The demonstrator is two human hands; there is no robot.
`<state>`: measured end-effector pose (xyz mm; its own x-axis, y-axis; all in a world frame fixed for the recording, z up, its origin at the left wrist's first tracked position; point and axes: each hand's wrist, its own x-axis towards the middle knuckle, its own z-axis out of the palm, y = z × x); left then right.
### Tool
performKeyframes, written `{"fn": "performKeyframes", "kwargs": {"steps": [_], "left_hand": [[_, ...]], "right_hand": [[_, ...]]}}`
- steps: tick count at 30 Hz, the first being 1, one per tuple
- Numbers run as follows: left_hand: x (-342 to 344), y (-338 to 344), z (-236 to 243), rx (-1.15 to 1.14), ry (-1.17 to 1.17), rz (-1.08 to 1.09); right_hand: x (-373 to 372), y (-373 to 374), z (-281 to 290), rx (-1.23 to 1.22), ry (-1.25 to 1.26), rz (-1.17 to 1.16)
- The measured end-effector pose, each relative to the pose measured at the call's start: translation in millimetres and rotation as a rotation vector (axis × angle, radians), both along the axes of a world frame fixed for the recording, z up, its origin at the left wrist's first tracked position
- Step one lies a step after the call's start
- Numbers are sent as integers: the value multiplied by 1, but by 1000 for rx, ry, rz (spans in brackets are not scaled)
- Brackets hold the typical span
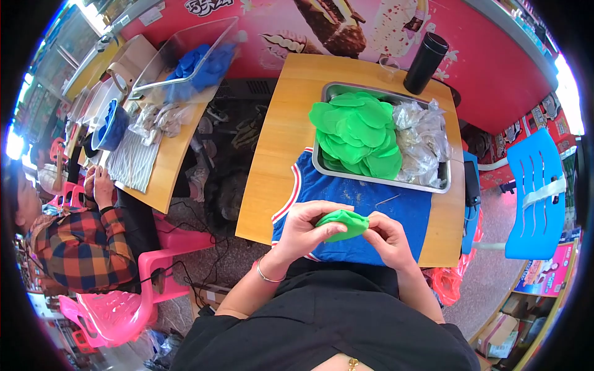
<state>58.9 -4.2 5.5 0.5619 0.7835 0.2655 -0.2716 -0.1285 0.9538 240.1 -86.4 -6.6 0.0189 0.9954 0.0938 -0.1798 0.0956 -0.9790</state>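
Observation:
Close to my body, over the near edge of the wooden table point(263, 204), a soft green piece point(346, 226) is folded between my hands. My left hand point(298, 230) wraps round it, with the thumb on its near side. At its right end, my right hand point(388, 240) pinches the edge between thumb and fingers. Beneath lies a blue cloth point(405, 210) with red and white trim, dusted with pale specks. A thin stick-like tool point(388, 200) rests on it. Beyond, a metal tray point(396, 181) holds a heap of flat, rounded green pieces point(359, 133) beside clear plastic bags point(422, 139).
A tall black flask point(426, 63) and a clear cup point(388, 69) stand at the table's back. To the right is a blue chair point(537, 198). Another person point(80, 247) sits at a left-hand table with a clear bin point(185, 68) of blue pieces. Pink stools point(117, 315) stand nearby.

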Motion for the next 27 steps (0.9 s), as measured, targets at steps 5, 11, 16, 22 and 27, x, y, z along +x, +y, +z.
{"fn": "performKeyframes", "kwargs": {"steps": [5, 11, 16, 22, 27], "left_hand": [[-3, -2, 3, -23, 8, 40], [-2, -3, 8, 13, 101, -72], [-1, -6, 10, -107, 41, -35], [0, -7, 9, -32, 18, 8], [-1, -7, 7, 99, 13, -94]], "right_hand": [[4, 2, 8, 111, -520, -48], [-2, 6, 18, 121, -545, 30], [-8, 1, 6, -18, -117, 29], [4, 1, 13, 69, -410, 87], [7, -4, 0, -40, 35, 217]]}}
